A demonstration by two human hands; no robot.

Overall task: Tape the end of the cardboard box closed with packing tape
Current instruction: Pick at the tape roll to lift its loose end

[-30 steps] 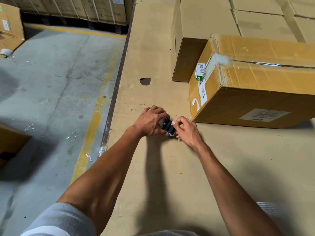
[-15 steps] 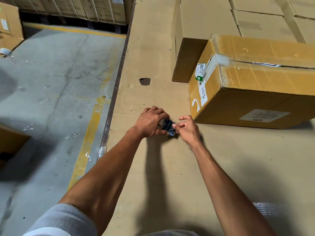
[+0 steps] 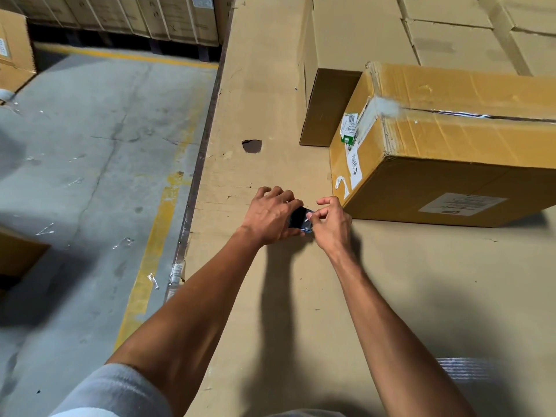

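A yellow-brown cardboard box [image 3: 457, 152] lies on the cardboard-covered work surface [image 3: 301, 296] at the right, its near end carrying white and green labels and clear tape along the top seam. Just left of that end, my left hand [image 3: 270, 215] wraps a small dark tape roll [image 3: 299, 217], mostly hidden by the fingers. My right hand [image 3: 329, 224] pinches the clear tape end at the roll's right edge, fingers curled, close to the box's lower corner.
More plain cartons [image 3: 361, 40] are stacked behind the box. A torn hole [image 3: 252, 145] marks the surface ahead of my hands. The surface's left edge [image 3: 195, 188] drops to a concrete floor with yellow lines; further boxes stand along the far wall and at the left.
Both hands stay in the same spot. My right fingers have shifted slightly on the tape end, the index finger lifting higher; the roll has hardly moved.
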